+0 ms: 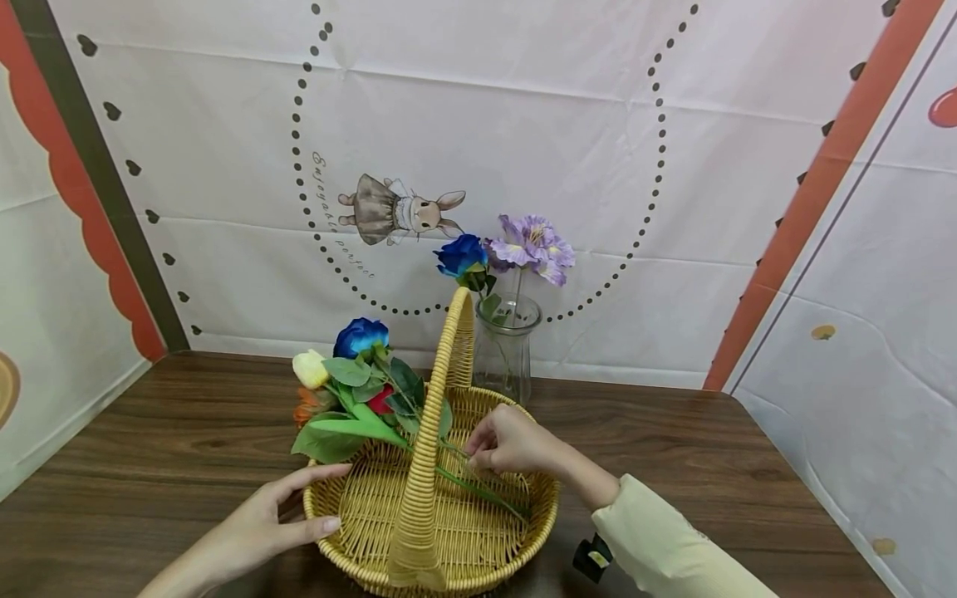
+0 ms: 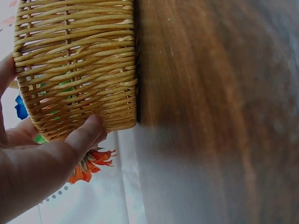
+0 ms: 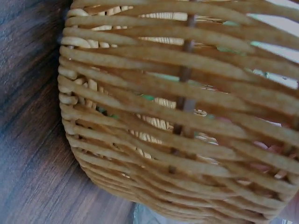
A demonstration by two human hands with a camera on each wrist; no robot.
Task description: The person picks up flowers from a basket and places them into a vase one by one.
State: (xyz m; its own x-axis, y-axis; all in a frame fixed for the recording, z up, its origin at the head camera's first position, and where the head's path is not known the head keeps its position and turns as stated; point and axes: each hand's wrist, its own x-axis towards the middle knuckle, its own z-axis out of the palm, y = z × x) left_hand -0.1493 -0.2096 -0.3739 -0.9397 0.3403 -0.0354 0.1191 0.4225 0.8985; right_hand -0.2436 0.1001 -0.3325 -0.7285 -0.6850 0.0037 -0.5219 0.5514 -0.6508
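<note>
A wicker basket (image 1: 549, 519) with a tall arched handle stands on the table. My left hand (image 1: 257, 517) grips its left rim, thumb at the rim; in the left wrist view the fingers (image 2: 86, 133) lie against the woven side. Over the basket, right of the handle, my right hand (image 1: 510, 440) pinches a thin flower stem. Artificial flowers lean over the basket's back left: a blue rose (image 1: 362, 337), a white tulip (image 1: 310, 369), an orange flower (image 1: 304, 409) and a red bloom (image 1: 380, 400). Woven wicker (image 3: 154, 107) fills most of the right wrist view.
Behind the basket stands a clear glass vase (image 1: 489, 365) holding another blue rose (image 1: 461, 254) and a purple flower (image 1: 537, 249). A printed cloth backdrop (image 1: 568, 149) hangs behind the dark wooden table (image 1: 673, 465). Near the right sleeve is a small black object (image 1: 592, 558).
</note>
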